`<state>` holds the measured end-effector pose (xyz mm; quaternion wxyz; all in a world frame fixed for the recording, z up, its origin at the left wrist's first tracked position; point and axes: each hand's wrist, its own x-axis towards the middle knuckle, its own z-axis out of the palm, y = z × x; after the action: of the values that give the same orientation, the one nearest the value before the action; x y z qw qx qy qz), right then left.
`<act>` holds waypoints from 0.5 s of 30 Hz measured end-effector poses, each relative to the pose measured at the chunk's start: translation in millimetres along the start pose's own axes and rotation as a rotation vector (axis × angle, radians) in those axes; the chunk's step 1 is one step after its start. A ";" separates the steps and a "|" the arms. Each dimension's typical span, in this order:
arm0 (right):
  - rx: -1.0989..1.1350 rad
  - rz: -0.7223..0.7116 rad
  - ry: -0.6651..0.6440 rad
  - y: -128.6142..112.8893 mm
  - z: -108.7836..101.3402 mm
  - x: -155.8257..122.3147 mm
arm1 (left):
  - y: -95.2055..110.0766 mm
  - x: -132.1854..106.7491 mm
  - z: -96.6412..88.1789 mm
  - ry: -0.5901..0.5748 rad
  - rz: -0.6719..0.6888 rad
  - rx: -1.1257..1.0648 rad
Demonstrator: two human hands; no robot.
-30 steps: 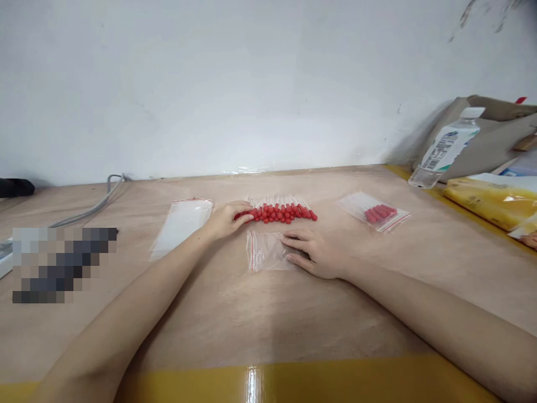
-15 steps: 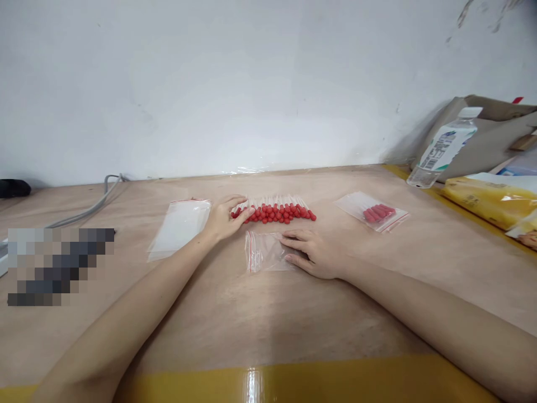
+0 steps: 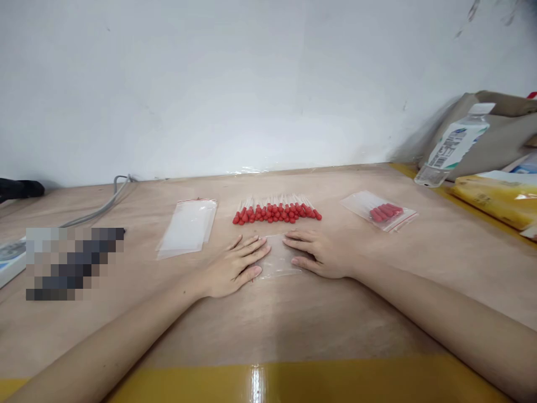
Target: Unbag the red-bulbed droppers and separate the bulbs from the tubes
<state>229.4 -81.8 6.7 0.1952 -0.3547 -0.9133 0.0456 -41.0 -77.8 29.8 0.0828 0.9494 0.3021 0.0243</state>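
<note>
A clear zip bag [image 3: 277, 260] lies flat on the table between my hands. My left hand [image 3: 235, 267] rests on its left end with the fingers spread, covering the red zip line. On the bag's right end lies my right hand [image 3: 321, 254], fingers stretched out and apart. Just beyond them is a row of white sticks with red tips [image 3: 277, 212], the red ends toward me. To the left is a stack of flat clear zip bags [image 3: 187, 226]. Over on the right, another zip bag [image 3: 356, 202] holds several red-tipped sticks [image 3: 386, 211].
A plastic bottle [image 3: 455, 145] leans against a grey-beige bag [image 3: 503, 134] at the back right, behind a yellow packet [image 3: 499, 198]. At the left are a grey cable [image 3: 98, 211], a blurred-out dark object [image 3: 75, 266] and a white power strip [image 3: 12, 263]. Yellow tape [image 3: 268, 378] edges the table.
My left hand has left the red-tipped sticks and come down toward me onto the left end of the zip bag. My right hand stays on the bag's right end. The view has shifted slightly.
</note>
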 end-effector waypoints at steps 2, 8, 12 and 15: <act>0.007 -0.013 -0.024 2.3 0.2 -1.3 | -3.7 -2.7 -0.4 -0.038 -0.020 -0.002; 0.061 0.042 0.138 5.3 1.2 -4.6 | -6.5 -1.9 2.4 0.072 -0.076 -0.208; -0.193 0.332 0.401 25.2 -12.7 -9.3 | -9.2 9.7 11.8 0.408 -0.286 -0.449; -0.557 0.631 0.395 53.0 -25.6 -18.8 | -11.0 19.4 16.5 0.527 -0.449 -0.382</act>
<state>285.5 -56.3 12.4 0.2393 -0.6560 -0.6835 -0.2127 -29.8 -60.0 11.5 0.1810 0.7884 0.5031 0.3044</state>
